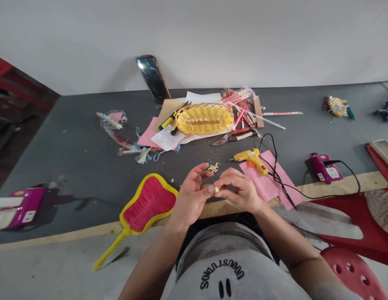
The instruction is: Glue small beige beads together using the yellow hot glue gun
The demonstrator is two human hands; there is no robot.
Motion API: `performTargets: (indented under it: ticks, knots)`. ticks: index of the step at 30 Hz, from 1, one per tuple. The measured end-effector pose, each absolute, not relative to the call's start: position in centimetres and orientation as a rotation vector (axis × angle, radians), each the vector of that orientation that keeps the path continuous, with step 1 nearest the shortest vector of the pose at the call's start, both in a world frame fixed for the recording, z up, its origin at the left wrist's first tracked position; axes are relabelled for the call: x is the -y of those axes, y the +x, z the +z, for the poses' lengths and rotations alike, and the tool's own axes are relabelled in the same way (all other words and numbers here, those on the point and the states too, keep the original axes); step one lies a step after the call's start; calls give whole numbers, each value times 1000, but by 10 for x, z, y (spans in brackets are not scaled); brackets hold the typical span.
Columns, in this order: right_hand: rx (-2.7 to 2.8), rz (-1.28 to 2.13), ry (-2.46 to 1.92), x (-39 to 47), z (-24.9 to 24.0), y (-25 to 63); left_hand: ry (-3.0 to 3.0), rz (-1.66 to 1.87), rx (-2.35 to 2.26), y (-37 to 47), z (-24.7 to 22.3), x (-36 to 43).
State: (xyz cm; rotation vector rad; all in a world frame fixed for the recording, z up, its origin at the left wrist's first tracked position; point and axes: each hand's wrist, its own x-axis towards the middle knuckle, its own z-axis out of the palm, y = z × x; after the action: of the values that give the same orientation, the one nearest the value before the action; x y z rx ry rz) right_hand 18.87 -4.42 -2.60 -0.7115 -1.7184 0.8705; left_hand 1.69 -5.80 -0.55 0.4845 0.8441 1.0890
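Note:
A small cream-coloured piece is pinched between the fingertips of both hands, close to the table's front edge. My left hand holds it with the thumb and a finger, the other fingers curled above. From the right, my right hand grips the same piece with thumb and fingers. Just beyond the hands lies a little pile of pale bits. A yellow glue gun rests right of them on pink paper. Several small pale pieces sit in a row inside the yellow basket.
A red and yellow fan overhangs the front edge at left. Pruning shears lie before the basket. A phone leans on the wall. Black cables run from the glue gun to a purple power socket. Another purple socket is far left.

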Motion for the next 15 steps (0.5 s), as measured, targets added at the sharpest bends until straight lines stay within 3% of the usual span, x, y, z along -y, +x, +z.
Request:
performTargets:
  ticks: [15]
  knots:
    - [1938,519,-896,46,-14,195,578,1172,-931,18,-10,60]
